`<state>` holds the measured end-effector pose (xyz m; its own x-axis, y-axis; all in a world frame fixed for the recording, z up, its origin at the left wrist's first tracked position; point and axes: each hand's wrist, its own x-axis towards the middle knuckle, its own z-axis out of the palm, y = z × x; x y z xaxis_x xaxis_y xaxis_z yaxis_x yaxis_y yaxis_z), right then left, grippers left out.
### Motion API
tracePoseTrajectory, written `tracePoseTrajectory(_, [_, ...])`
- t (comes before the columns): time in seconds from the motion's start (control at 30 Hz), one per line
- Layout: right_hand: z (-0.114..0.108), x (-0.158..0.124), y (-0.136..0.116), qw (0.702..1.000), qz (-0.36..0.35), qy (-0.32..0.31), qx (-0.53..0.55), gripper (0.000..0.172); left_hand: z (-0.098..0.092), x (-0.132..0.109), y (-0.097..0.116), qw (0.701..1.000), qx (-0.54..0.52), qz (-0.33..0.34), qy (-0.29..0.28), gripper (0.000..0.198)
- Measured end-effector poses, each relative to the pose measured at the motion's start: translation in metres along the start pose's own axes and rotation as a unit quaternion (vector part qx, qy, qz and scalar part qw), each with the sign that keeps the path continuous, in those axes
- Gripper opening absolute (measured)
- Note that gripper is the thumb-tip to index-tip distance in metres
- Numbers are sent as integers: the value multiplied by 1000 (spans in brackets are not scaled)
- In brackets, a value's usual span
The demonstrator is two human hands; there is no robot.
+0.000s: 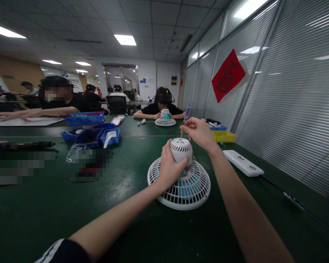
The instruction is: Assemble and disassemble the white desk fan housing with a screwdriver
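Observation:
A small white electric fan (190,197) lies grille-down on the green table, light blue blades showing through its bars. Its rounded motor housing (182,150) points upward. My left hand (170,164) is wrapped around the left side of this housing and grips it. In my right hand (199,131) is a screwdriver (186,114) with a clear purple handle, pinched low by the shaft. The screwdriver stands nearly upright, its shaft reaching down to the top of the housing. Whether the tip sits in a screw is too small to tell.
Blue parts bins (90,137) stand left of centre, beside a plastic bag (78,152). To the right are a yellow tray (224,136) and a white power bank (243,163) with a black cable. Across the table a person leans over another fan (165,122).

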<state>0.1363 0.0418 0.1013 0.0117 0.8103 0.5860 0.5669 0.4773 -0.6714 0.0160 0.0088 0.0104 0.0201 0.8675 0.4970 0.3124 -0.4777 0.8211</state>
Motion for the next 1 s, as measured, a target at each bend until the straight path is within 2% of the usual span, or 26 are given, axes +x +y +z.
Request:
tracePoseTrajectory(0.3, [0, 2, 1, 999, 12, -31, 19, 10, 0, 0, 0, 1000, 2, -4, -2, 76])
tracePoseTrajectory(0.57, [-2, 2, 3, 999, -13, 2, -50, 17, 1, 1, 0, 1000, 0, -2, 5, 75])
tracePoseTrajectory(0.8, [0, 2, 2, 1000, 22, 15, 6, 18, 0, 0, 1, 1000, 0, -3, -1, 77])
tracePoseTrajectory(1.0, [2, 5, 6, 1000, 13, -5, 25, 14, 0, 1, -2, 1000, -5, -4, 0, 77])
